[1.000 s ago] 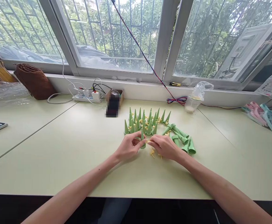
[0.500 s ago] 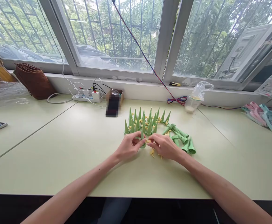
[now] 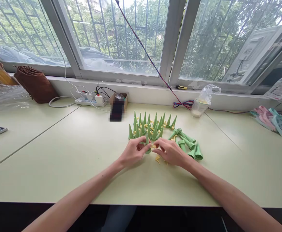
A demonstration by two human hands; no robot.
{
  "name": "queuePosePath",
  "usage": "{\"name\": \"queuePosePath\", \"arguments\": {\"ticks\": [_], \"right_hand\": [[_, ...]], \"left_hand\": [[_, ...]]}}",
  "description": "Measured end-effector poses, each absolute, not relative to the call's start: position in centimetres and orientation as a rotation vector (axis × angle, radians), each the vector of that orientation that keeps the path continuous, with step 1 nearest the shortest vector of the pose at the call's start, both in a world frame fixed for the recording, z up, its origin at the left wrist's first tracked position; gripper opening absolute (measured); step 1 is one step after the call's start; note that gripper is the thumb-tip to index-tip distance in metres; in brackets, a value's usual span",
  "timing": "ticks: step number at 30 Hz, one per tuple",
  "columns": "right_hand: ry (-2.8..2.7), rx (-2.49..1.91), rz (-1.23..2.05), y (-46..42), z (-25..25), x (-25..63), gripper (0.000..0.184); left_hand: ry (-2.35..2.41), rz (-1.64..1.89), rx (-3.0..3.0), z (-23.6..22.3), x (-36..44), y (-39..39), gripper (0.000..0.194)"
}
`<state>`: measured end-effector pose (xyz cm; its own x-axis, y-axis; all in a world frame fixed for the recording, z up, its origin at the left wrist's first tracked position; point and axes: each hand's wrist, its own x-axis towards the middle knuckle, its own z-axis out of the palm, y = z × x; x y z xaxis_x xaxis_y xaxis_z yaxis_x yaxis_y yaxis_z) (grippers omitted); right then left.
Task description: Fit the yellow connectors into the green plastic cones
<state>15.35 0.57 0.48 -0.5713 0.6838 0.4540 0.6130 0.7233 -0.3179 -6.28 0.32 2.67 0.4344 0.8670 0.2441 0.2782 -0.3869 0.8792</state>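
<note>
Green cone (image 3: pixel 147 141), long axis upright, in the grip of the left hand (image 3: pixel 133 152).
Yellow piece (image 3: pixel 153 146) lies crosswise at its right, between narrowly spaced fingertips of the right hand (image 3: pixel 172 151); whether pinched, I cannot tell.

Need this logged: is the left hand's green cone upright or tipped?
Upright: the green cone in the left hand points up, wide end down.

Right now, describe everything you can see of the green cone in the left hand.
The green cone looks like smooth, matte plastic, tapering to a narrow tip above a wider base. It stands upright, tip up, in front of the cluster of standing cones. The left hand grips it, fingers hiding part of its side. A small yellow piece sits against or close beside it.
</note>
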Motion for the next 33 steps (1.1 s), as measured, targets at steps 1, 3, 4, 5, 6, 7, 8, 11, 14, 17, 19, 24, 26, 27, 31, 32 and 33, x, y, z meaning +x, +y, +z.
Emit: {"name": "queuePosePath", "arguments": {"ticks": [1, 3, 4, 5, 6, 7, 8, 11, 14, 17, 19, 24, 26, 27, 31, 32, 33], "right_hand": [[-2.371, -0.975, 0.163, 0.59, 0.42, 15.37, 0.021], [-2.379, -0.965, 0.152, 0.65, 0.32, 15.4, 0.022], [-2.382, -0.961, 0.149, 0.69, 0.28, 15.4, 0.024], [-2.387, -0.959, 0.149, 0.72, 0.27, 15.4, 0.025], [-2.394, -0.959, 0.149, 0.74, 0.27, 15.39, 0.027], [-2.402, -0.962, 0.149, 0.74, 0.3, 15.37, 0.029], [-2.409, -0.967, 0.148, 0.73, 0.33, 15.35, 0.03], [-2.418, -0.984, 0.147, 0.64, 0.47, 15.29, 0.033], [-2.381, -0.987, 0.156, 0.52, 0.54, 15.28, 0.025], [-2.347, -0.972, 0.157, 0.51, 0.53, 15.32, 0.019], [-2.348, -0.962, 0.153, 0.56, 0.52, 15.34, 0.019], [-2.376, -0.949, 0.163, 0.61, 0.55, 15.35, 0.026], [-2.395, -0.951, 0.17, 0.54, 0.61, 15.35, 0.028], [-2.403, -0.956, 0.171, 0.5, 0.65, 15.34, 0.03], [-2.428, -0.961, 0.162, 0.45, 0.8, 15.35, 0.036], [-2.431, -0.959, 0.162, 0.47, 0.82, 15.35, 0.037], [-2.431, -0.956, 0.164, 0.49, 0.84, 15.35, 0.038]], "left_hand": [[0.97, 0.928, 1.893, 2.68, -6.28, 0.32, 0.025], [0.97, 0.914, 1.904, 2.7, -6.29, 0.32, 0.025], [0.97, 0.908, 1.906, 2.72, -6.29, 0.31, 0.025], [0.967, 0.905, 1.906, 2.74, -6.29, 0.3, 0.026], [0.963, 0.904, 1.905, 2.77, -6.29, 0.28, 0.026], [0.958, 0.906, 1.902, 2.79, -6.28, 0.25, 0.026], [0.954, 0.91, 1.9, 2.81, -6.27, 0.24, 0.026], [0.952, 0.922, 1.891, 2.78, -6.25, 0.24, 0.027], [0.964, 0.934, 1.886, 2.68, -6.25, 0.31, 0.026], [0.969, 0.942, 1.889, 2.65, -6.25, 0.35, 0.025], [0.964, 0.938, 1.896, 2.69, -6.26, 0.34, 0.025], [0.949, 0.908, 1.91, 2.81, -6.32, 0.24, 0.021], [0.95, 0.89, 1.926, 2.82, -6.36, 0.22, 0.02], [0.951, 0.883, 1.935, 2.83, -6.37, 0.21, 0.019], [0.959, 0.868, 1.949, 2.88, -6.4, 0.22, 0.019], [0.96, 0.865, 1.944, 2.9, -6.39, 0.23, 0.019], [0.959, 0.864, 1.937, 2.91, -6.38, 0.23, 0.02]]}}
